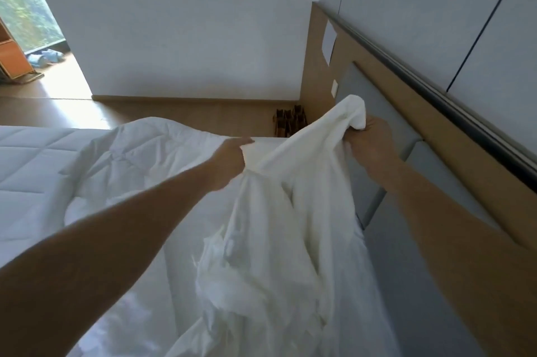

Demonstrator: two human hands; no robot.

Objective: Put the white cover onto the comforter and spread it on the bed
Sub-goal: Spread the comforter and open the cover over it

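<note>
The white cover (pixel 290 226) hangs in loose folds in front of me over the bed (pixel 180 255). My right hand (pixel 370 143) grips a bunched corner of it, raised near the grey headboard. My left hand (pixel 229 160) pinches the cover's edge a little to the left, arm stretched out. Behind the left hand the quilted comforter (pixel 122 153) lies crumpled on the mattress, reaching to the left edge of the view.
A grey padded headboard (pixel 386 182) in a wooden frame runs along the right. Beyond the bed are a wooden floor (pixel 174 112), a white wall and a small dark object (pixel 289 121) in the corner. An orange cabinet (pixel 11 57) stands by the window at far left.
</note>
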